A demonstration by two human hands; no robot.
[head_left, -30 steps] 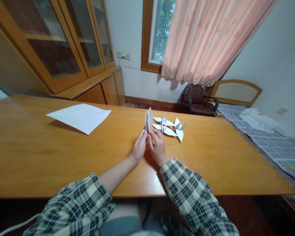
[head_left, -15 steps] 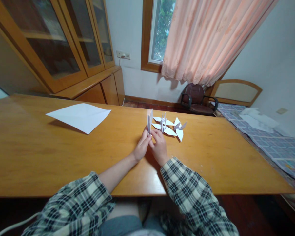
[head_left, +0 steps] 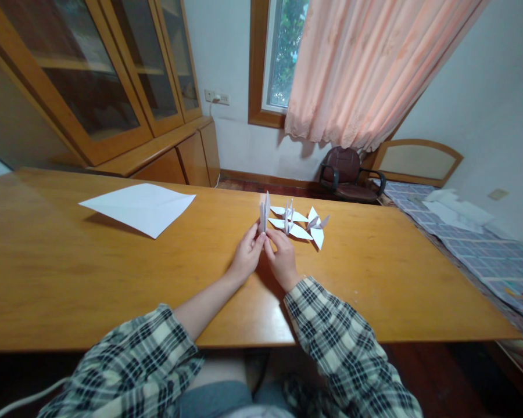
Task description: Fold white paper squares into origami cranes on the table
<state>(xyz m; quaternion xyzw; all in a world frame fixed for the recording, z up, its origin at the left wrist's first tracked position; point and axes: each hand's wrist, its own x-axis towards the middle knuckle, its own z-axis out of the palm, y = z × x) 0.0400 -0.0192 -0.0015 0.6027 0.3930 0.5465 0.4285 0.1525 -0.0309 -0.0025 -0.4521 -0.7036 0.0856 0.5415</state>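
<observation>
Pinching the folded paper (head_left: 265, 212) low down, the left hand (head_left: 246, 254) grips it from its left and the right hand (head_left: 281, 256) from its right, fingertips of both meeting at its lower end. The folded paper stands nearly upright between them, layers edge-on to the viewer, with the table (head_left: 165, 278) beneath; whether its bottom tip touches the wood cannot be told.

To do this fold well, I would let one hand steady the stack while the other works the crease, line the layers up before pressing, and run a thumbnail firmly along each edge. Thick, many-layered paper will probably spring back, so light pressure near the tips and harder pressure on the creases should serve best; squeezing the points could crumple them.

Counting outward: one folded paper, held by two hands. Just right of it lie three finished-looking paper cranes: a far crane (head_left: 290, 214), a near crane (head_left: 289, 227) close in front of that one, and an outer crane (head_left: 316, 224) farther right. Well to the left of the folded paper lies one flat white sheet (head_left: 140, 211), faintly creased. Beyond the folded paper, past the table's far edge and to the right, stands one chair (head_left: 347, 172).
</observation>
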